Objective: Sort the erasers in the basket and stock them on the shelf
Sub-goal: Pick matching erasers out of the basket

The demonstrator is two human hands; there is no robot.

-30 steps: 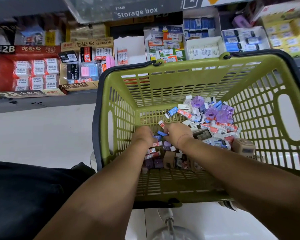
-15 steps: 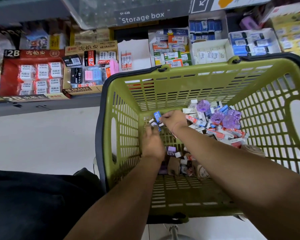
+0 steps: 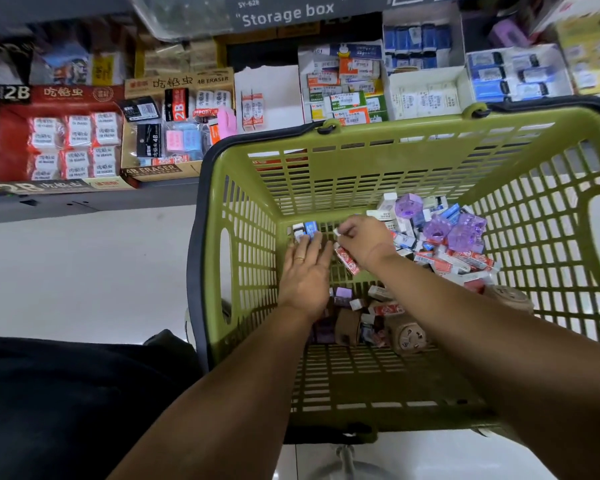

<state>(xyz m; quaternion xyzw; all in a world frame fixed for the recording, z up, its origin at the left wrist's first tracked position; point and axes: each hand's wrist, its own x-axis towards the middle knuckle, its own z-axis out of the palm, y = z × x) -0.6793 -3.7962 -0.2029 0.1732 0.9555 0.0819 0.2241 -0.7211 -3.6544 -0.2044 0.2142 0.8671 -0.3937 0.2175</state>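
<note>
Though still in basket (image 3: pixel 395 131), left hand (image 3: pixel 305 271) forward at blue erasers (image 3: pixel 310 227)

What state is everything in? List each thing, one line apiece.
Basket: upright, handles folded down, erasers loose inside.
Left hand: flat, fingers straight, touching blue erasers.
Right hand: curled, gripping a red-and-white eraser.
Eraser pile: jumbled, unsorted.
2B display box: open, stocked.
White box: open, holding two erasers.

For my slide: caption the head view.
Left hand and right hand sort erasers in a green basket by the shelf.
</note>
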